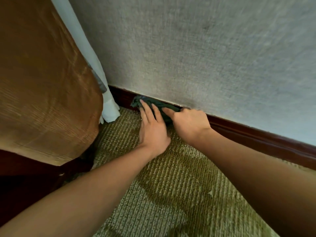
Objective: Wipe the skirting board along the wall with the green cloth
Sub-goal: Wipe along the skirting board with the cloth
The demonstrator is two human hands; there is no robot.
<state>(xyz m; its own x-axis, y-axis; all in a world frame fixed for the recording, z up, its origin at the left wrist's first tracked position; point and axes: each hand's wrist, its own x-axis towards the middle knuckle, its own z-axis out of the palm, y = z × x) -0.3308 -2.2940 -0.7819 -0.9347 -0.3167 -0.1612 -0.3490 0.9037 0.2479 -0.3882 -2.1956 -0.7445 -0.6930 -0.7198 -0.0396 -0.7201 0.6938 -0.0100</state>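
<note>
A dark green cloth [159, 104] is bunched against the dark red-brown skirting board [256, 135] that runs along the foot of the textured grey wall. My left hand [152, 129] lies flat on the cloth, fingers stretched toward the wall and pressing it down. My right hand [188, 124] grips the cloth's right end, thumb pointing left along the board. Both hands cover most of the cloth. Only its left end and top edge show.
A brown upholstered chair [42, 82] with a dark wooden base stands at the left. A white curtain [106, 106] hangs down into the corner beside it. Olive-green ribbed carpet [179, 185] covers the floor. The skirting board continues to the right edge of view.
</note>
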